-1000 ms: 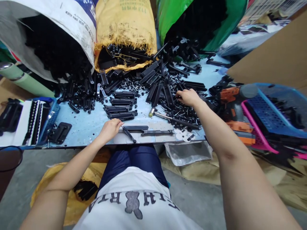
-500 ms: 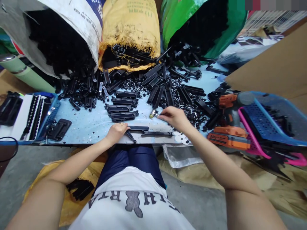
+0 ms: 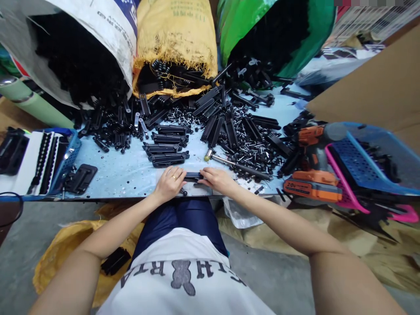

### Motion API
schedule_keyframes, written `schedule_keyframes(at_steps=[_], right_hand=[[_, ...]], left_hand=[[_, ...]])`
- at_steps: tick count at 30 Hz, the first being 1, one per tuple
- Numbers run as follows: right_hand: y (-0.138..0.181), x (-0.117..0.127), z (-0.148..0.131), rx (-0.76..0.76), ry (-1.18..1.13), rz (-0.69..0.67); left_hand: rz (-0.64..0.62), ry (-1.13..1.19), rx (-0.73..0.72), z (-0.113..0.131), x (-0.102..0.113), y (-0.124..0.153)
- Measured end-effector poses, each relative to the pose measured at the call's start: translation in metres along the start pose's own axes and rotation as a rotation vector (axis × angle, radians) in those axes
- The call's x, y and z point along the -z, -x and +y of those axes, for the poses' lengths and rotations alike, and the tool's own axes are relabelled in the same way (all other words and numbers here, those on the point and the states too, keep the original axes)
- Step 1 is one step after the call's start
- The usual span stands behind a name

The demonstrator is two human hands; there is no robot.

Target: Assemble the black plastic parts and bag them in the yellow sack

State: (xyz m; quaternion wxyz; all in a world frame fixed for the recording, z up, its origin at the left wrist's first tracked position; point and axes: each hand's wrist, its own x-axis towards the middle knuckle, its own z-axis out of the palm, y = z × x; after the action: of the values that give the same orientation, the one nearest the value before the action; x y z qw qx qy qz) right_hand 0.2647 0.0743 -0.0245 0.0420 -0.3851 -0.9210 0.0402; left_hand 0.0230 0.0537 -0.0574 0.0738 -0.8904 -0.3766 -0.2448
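Note:
At the table's front edge my left hand [image 3: 170, 182] grips the left end of a flat black plastic bar [image 3: 193, 175]. My right hand [image 3: 217, 179] pinches the bar's right end, so only its middle shows between them. A small black arm [image 3: 183, 191] pokes out below my left fingers. Just beyond my hands, several assembled black bars [image 3: 167, 158] lie stacked in a row. A small hammer [image 3: 236, 165] with a yellowish head rests on the table, its dark handle pointing right, touched by neither hand.
Loose screws and pins [image 3: 252, 151] and black parts [image 3: 114, 127] cover the table's back. White [image 3: 126, 48], yellow [image 3: 177, 30] and green [image 3: 243, 22] sacks of parts stand behind. An orange cordless drill [image 3: 311, 183] and blue basket [image 3: 351, 153] are right; another basket [image 3: 77, 146] is left.
My right hand has let go of the hammer, now lying on the table, and moved left onto the black bar. My left hand has shifted slightly right, still gripping the bar.

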Motion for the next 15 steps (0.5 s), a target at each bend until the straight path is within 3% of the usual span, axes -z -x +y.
schedule_keyframes(at_steps=[4,9,11,15], right_hand=[[0.022,-0.022,0.009,0.039,-0.002,0.089],[0.031,-0.009,0.017,-0.183,0.064,0.097],[0.034,0.01,0.013,-0.097,-0.049,0.146],[0.04,0.043,-0.025,0.348,-0.595,0.271]], left_hand=[[-0.202,0.055,-0.108,0.008,-0.009,-0.017],[-0.406,0.026,0.079,0.01,0.0,-0.039],[-0.367,0.095,0.107,0.012,0.019,-0.039],[-0.097,0.56,0.004,0.033,0.078,-0.024]])
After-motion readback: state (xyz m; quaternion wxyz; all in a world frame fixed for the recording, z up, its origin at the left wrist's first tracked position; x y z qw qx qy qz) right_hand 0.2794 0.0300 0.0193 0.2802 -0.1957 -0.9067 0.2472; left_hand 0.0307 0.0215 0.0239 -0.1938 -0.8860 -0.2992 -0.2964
